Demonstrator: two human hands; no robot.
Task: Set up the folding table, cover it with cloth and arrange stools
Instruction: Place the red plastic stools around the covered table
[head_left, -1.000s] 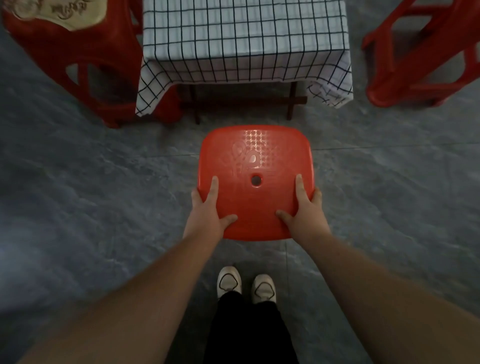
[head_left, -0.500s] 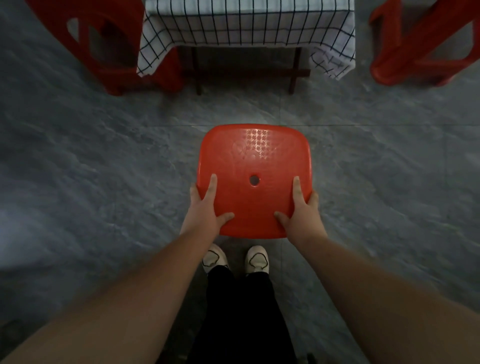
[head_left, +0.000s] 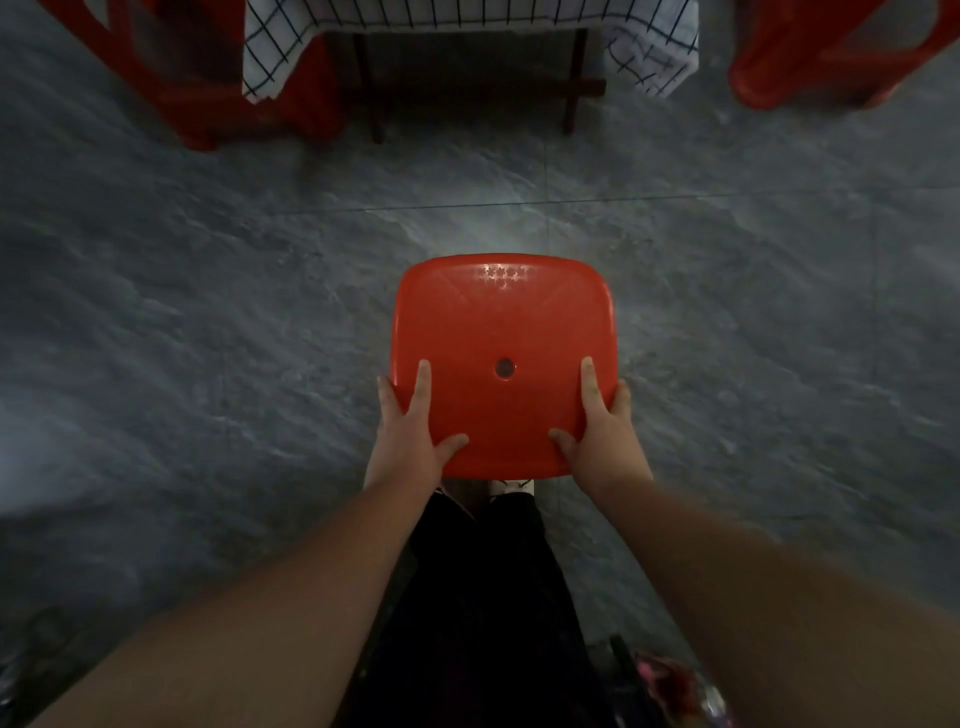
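A red plastic stool with a small hole in its seat is in front of me, seen from above, its legs hidden. My left hand grips the seat's near left corner and my right hand grips the near right corner. The folding table stands at the top of the view, with dark legs showing under a white cloth with a black grid. One red stool stands at the table's left and another red stool at its right.
Grey stone-look floor tiles lie between me and the table. My white shoes and dark trousers are just under the held stool. A pinkish object lies at the bottom right, blurred.
The table and side stools have slid toward the top of the view, so the gap between them and the held stool has grown. Both hands keep the same grip.
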